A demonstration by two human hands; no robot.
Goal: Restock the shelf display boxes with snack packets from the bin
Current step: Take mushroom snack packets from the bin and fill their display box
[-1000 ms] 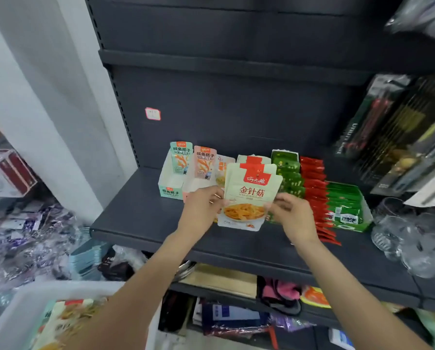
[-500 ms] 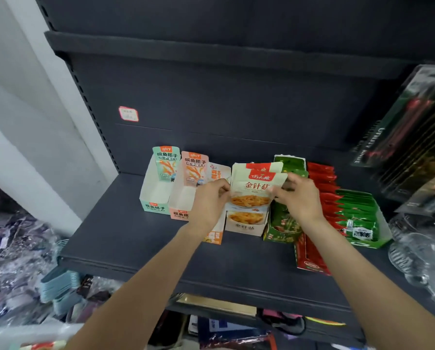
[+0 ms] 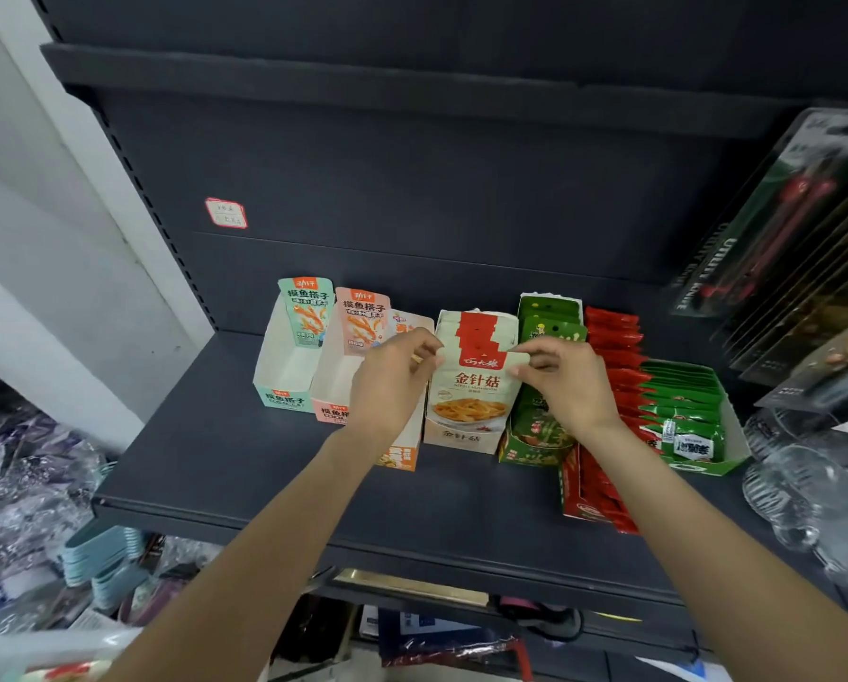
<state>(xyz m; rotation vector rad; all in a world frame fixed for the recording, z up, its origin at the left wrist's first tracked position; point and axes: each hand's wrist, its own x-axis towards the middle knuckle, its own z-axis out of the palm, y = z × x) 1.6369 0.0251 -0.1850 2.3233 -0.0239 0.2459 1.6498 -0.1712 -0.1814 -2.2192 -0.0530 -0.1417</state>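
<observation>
Both hands (image 3: 387,381) (image 3: 567,381) now pinch the packet (image 3: 471,386) — lowered into its box (image 3: 459,438).

A handwritten price sticker (image 3: 225,213) clings to the dark back panel (image 3: 412,189). Off to the right hang packaged utility knives (image 3: 776,224), with clear glassware (image 3: 806,489) on the shelf below them. Down left, pale blue hangers (image 3: 102,553) lie stacked beside crinkled plastic bags (image 3: 13,484) (contents unclear).
</observation>
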